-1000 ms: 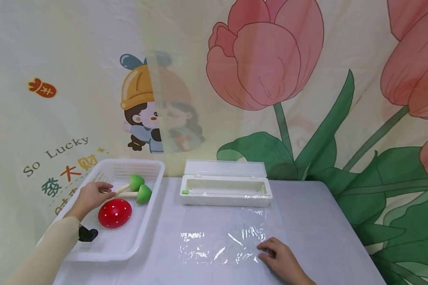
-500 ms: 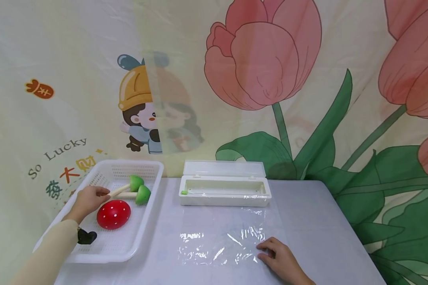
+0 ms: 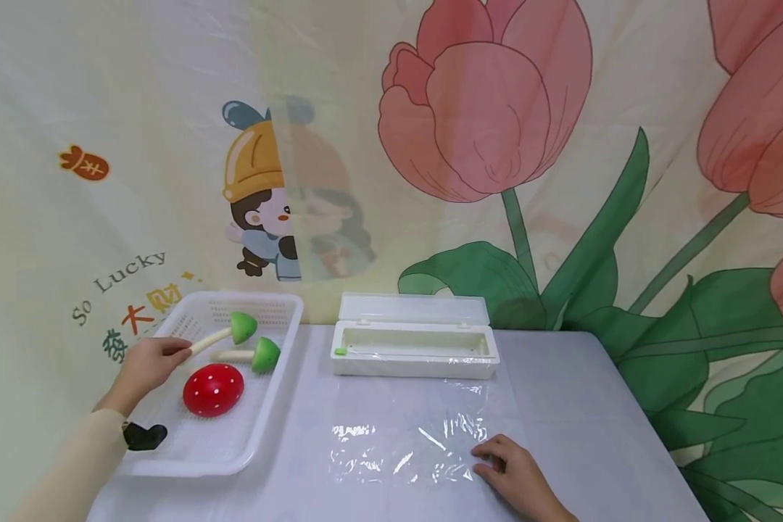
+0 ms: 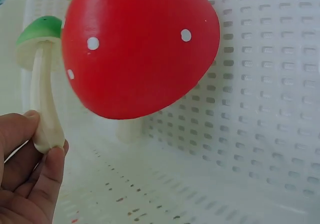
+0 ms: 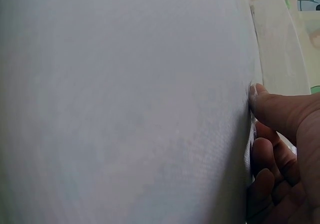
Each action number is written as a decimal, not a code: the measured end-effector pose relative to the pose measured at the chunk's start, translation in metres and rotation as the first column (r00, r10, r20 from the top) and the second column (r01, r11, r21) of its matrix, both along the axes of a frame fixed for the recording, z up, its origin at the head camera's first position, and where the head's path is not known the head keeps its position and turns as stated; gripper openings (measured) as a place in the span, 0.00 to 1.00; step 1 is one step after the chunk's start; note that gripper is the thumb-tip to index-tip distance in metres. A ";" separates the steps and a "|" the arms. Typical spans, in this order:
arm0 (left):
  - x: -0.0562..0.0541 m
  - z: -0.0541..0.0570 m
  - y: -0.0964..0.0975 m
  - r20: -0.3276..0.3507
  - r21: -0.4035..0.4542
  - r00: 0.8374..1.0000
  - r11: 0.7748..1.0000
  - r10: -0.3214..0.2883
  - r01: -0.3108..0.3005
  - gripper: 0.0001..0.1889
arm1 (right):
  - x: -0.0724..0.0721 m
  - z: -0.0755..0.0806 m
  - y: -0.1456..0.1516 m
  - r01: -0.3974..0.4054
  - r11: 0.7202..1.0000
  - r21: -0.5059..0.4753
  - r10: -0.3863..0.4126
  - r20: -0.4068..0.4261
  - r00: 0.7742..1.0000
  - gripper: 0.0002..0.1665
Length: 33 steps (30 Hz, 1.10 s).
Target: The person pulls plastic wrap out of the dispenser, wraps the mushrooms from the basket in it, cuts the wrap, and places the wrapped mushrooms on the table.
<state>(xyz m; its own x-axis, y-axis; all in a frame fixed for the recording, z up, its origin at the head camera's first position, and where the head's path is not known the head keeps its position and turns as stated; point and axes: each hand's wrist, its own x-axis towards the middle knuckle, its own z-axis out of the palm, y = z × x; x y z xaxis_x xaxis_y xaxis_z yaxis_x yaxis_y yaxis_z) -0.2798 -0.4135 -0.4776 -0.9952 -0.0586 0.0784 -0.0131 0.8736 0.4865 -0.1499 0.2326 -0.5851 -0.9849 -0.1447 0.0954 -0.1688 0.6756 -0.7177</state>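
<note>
At white basket [image 3: 183, 465]: green-capped mushroom [image 3: 240, 328], pinched by left hand [image 3: 146, 367], stem end partly covered. At faint edge of clear film [image 3: 398, 449]: right hand [image 3: 517, 475], grip indeterminable.

Indoor workspace, tulip backdrop [image 3: 483, 116], white table [image 3: 561, 384]

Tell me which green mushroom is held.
In the head view, the upper green mushroom: the left hand pinches its stem end. The lower green mushroom, nearer the red mushroom, has no hand on it.
</note>
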 end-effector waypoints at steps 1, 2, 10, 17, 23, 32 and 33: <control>0.003 0.002 -0.001 -0.006 -0.001 1.000 1.000 -0.005 0.005 0.17 | 0.000 0.000 0.000 0.000 1.000 0.003 0.000 -0.003 1.000 0.11; 0.005 0.003 -0.003 -0.012 -0.002 1.000 1.000 -0.011 0.011 0.17 | 0.000 0.000 0.000 -0.001 1.000 0.004 0.001 -0.005 1.000 0.11; 0.028 0.021 0.001 -0.090 0.058 0.996 0.998 -0.022 0.027 0.18 | -0.001 -0.003 0.000 0.004 1.000 0.013 -0.003 -0.021 1.000 0.11; 0.045 0.047 0.030 -0.123 0.138 0.992 0.990 -0.012 0.029 0.22 | 0.000 -0.004 0.001 -0.006 1.000 0.004 0.006 -0.035 0.999 0.11; 0.058 0.066 0.066 -0.221 0.163 0.973 0.981 -0.066 0.103 0.19 | 0.001 -0.003 0.001 -0.011 1.000 -0.006 0.011 -0.027 1.000 0.11; 0.082 0.083 0.127 -0.268 0.231 0.955 0.953 -0.131 0.195 0.17 | 0.001 -0.004 0.001 0.008 1.000 0.000 -0.008 0.002 1.000 0.11; 0.084 0.085 0.134 -0.276 0.234 0.952 0.951 -0.135 0.203 0.17 | 0.001 -0.004 0.001 0.008 1.000 0.001 -0.008 0.004 1.000 0.11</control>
<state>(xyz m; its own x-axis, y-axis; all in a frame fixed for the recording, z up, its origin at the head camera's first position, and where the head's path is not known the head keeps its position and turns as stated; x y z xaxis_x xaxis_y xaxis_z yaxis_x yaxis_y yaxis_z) -0.1954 -0.2795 -0.3923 -0.9410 0.0566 0.3337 0.2766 0.6968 0.6618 -0.1493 0.2333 -0.5891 -0.9863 -0.1373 0.0911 -0.1606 0.6775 -0.7178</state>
